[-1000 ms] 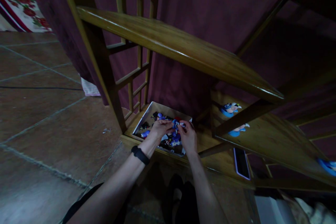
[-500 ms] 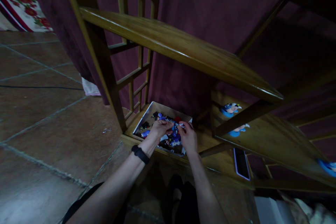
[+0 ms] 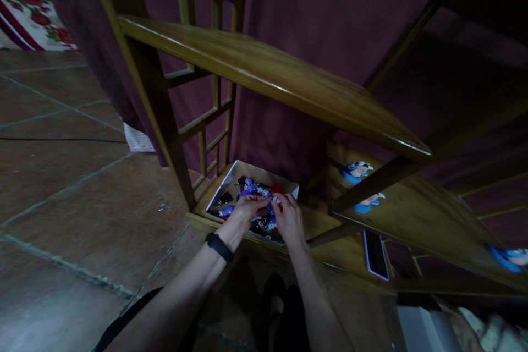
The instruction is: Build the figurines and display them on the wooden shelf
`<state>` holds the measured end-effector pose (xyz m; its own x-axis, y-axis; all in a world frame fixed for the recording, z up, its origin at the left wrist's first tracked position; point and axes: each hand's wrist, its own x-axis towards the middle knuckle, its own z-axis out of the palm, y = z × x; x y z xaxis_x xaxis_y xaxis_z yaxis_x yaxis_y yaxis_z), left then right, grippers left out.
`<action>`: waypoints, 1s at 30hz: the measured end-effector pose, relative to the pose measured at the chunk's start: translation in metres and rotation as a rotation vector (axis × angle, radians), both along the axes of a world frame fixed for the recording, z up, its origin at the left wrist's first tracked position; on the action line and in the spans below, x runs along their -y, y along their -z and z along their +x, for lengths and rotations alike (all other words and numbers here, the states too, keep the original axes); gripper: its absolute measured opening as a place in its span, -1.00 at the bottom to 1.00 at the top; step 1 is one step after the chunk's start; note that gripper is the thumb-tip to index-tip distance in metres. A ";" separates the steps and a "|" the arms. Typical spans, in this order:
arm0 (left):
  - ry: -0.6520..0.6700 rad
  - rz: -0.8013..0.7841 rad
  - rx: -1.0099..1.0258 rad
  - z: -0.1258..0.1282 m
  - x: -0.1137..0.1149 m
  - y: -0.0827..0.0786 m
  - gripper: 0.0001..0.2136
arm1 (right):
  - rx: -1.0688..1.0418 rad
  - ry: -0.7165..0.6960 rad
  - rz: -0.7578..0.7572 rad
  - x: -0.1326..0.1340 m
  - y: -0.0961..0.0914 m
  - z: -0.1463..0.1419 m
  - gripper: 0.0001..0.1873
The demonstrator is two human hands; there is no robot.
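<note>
A shallow white box [image 3: 231,175] sits on the lowest shelf of a wooden rack, filled with several small blue, black and red figurines [image 3: 251,190]. My left hand [image 3: 245,210], with a black band on its wrist, and my right hand [image 3: 287,219] are both over the box, fingers curled and meeting above the pile. Between the fingertips is a small blue and white piece [image 3: 270,208], pinched from both sides. Most of it is hidden by my fingers.
A slanted wooden shelf board [image 3: 272,80] runs overhead. Two blue figurines [image 3: 358,171] lie on the shelf to the right, another [image 3: 507,257] at the far right. A dark phone [image 3: 374,256] lies on the lower ledge. Tiled floor [image 3: 70,198] spreads left; a maroon curtain [image 3: 313,22] hangs behind.
Both hands have dropped slightly lower over the box and stayed together on the small piece. The view shifted a little to the right.
</note>
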<state>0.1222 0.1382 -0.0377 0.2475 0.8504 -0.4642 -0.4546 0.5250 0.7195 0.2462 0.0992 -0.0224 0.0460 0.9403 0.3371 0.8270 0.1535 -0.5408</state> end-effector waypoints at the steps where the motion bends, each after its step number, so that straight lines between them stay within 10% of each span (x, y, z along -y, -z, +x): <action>1: -0.004 -0.019 0.021 0.001 0.000 0.001 -0.85 | -0.003 -0.004 0.011 0.000 -0.001 -0.001 -0.68; 14: -0.008 -0.172 0.190 -0.002 -0.014 -0.002 -0.95 | -0.623 0.078 0.020 -0.011 0.017 0.024 -0.70; 30: 0.012 0.182 -0.046 0.004 0.005 -0.014 -0.72 | -0.700 -0.118 -0.078 -0.025 0.037 0.023 -0.80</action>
<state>0.1267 0.1334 -0.0236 0.2402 0.9186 -0.3139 -0.4139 0.3894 0.8228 0.2693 0.1243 -0.0593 0.1236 0.9726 0.1971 0.2617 0.1596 -0.9518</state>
